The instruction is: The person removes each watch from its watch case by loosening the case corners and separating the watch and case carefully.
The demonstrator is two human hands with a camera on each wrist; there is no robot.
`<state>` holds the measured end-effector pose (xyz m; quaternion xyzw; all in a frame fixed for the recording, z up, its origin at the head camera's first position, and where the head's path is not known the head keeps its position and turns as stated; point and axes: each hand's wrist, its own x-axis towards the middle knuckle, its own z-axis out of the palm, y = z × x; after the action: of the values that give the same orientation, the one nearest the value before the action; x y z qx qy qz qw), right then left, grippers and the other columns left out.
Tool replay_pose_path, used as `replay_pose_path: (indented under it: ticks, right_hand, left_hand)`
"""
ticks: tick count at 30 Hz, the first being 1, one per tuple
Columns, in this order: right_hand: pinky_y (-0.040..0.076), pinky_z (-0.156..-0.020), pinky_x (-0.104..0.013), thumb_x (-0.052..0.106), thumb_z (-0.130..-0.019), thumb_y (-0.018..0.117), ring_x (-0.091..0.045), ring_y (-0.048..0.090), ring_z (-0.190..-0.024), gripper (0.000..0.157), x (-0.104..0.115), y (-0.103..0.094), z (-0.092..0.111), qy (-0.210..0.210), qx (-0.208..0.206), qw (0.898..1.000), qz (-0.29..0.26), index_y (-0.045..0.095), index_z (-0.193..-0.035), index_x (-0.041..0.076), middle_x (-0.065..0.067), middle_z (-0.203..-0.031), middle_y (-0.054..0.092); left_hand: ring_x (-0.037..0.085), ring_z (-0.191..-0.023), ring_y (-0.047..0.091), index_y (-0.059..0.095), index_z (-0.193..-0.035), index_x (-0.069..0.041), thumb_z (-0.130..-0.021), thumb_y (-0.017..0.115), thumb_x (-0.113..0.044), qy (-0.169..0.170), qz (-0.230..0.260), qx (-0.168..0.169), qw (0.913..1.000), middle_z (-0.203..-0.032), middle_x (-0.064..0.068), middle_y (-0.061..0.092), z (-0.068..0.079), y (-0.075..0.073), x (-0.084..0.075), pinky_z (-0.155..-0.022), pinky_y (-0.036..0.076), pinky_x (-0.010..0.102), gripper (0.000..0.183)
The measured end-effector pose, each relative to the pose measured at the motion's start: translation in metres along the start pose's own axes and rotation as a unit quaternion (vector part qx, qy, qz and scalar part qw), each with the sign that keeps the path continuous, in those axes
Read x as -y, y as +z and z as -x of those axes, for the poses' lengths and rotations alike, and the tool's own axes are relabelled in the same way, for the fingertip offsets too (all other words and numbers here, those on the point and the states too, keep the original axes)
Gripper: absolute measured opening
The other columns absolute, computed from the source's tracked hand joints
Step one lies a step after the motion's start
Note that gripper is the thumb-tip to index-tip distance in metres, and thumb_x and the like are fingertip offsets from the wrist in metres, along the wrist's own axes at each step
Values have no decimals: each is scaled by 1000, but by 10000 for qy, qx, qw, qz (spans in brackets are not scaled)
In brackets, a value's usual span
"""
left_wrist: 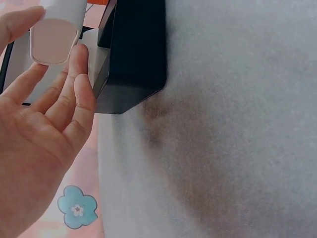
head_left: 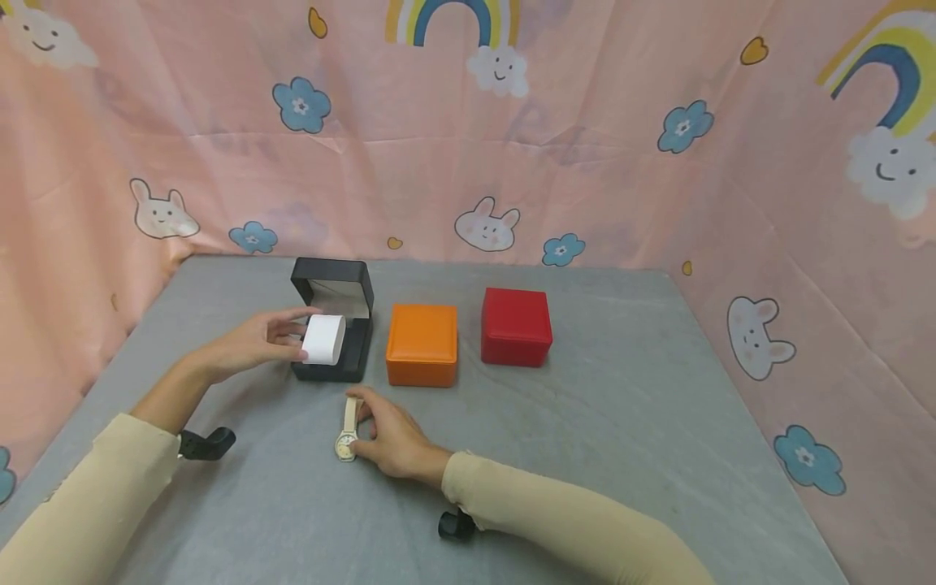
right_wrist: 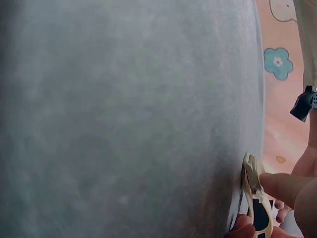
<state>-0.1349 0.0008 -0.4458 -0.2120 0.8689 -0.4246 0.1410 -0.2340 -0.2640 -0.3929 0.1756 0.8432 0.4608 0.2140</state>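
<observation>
In the head view my left hand [head_left: 266, 340] holds a white watch cushion [head_left: 324, 340] between thumb and fingers, over an open black watch box [head_left: 354, 349] with a light lining. The left wrist view shows the end of the cushion [left_wrist: 53, 42] pinched by the thumb and fingertips of the left hand [left_wrist: 44, 124]. My right hand [head_left: 395, 435] grips a cream-strapped wristwatch [head_left: 346, 444] in front of the boxes, its round dial facing up. In the right wrist view the thumb presses on the watch [right_wrist: 251, 173] from the side.
An orange box [head_left: 422, 345] with its lid down stands right of the black box. Farther right is a closed red box [head_left: 515, 327]. All stand on a grey cloth-covered table [head_left: 621, 422], with a pink patterned curtain [head_left: 600, 187] behind and at the sides.
</observation>
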Motion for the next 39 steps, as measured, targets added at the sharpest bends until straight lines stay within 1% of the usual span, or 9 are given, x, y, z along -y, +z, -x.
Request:
replay_pose_path:
  ticks: [3,10,18,25,28,30,32,37,39]
  right_hand:
    - [39,-59,-17,10,-86,79,-1,47,-66,70,1,-1,0,58,17,9997,244,46,-147,18,-2,-114,65]
    - [41,-67,-18,13,-85,81,-4,48,-75,73,2,-4,0,239,93,9986,453,46,-149,20,-4,-121,60]
    - [42,-63,-16,12,-85,81,-1,50,-71,71,1,-5,0,166,165,9994,243,48,-147,17,-3,-118,59]
    - [44,-60,-16,13,-86,80,0,50,-67,66,-3,-6,0,93,181,9998,-54,50,-146,15,-4,-118,60]
    - [45,-58,-17,14,-87,78,0,51,-66,64,-3,-7,0,166,200,9994,-244,51,-145,16,-5,-119,61]
    - [45,-57,-17,15,-88,78,-1,52,-65,62,-3,-8,1,263,210,9987,-373,52,-144,17,-4,-120,61]
    - [45,-56,-18,16,-88,78,-2,52,-65,61,-3,-9,1,349,213,9982,-435,53,-144,18,-3,-120,62]
    - [45,-57,-19,15,-88,78,-3,53,-66,58,-4,-13,1,362,133,9979,-513,55,-141,20,-4,-121,62]
    - [45,-58,-18,14,-88,78,-2,53,-67,56,-4,-14,2,313,98,9982,-511,55,-139,20,-5,-121,62]
  left_hand:
    - [46,-132,54,31,-158,-5,-95,69,-18,18,-49,-33,10000,-149,32,47,0,0,-1,-92,49,26,75]
    - [46,-131,55,31,-158,-5,-95,69,-18,24,-84,-49,10000,-148,32,48,0,0,-1,-94,48,30,75]
    - [44,-129,57,30,-158,-6,-95,69,-20,18,-52,-16,10000,-149,32,47,2,3,0,-93,49,31,76]
    - [47,-132,54,29,-159,-5,-95,69,-19,20,8,4,10000,-152,34,42,3,3,4,-93,50,28,77]
    - [48,-131,54,28,-159,-5,-94,71,-17,32,64,32,10000,-153,35,40,2,3,5,-93,52,30,78]
    - [47,-131,56,28,-159,-5,-94,72,-17,26,56,42,10000,-154,34,40,1,3,5,-96,53,35,79]
    - [45,-129,57,28,-159,-5,-93,72,-17,32,49,34,10000,-154,34,40,0,3,6,-96,52,35,80]
    - [41,-126,60,27,-159,-5,-93,72,-17,1,-21,-6,10000,-152,35,42,-2,3,4,-95,52,36,80]
    - [40,-126,60,27,-160,-6,-94,72,-19,-32,-56,-4,10000,-152,34,42,-3,3,2,-97,52,40,80]
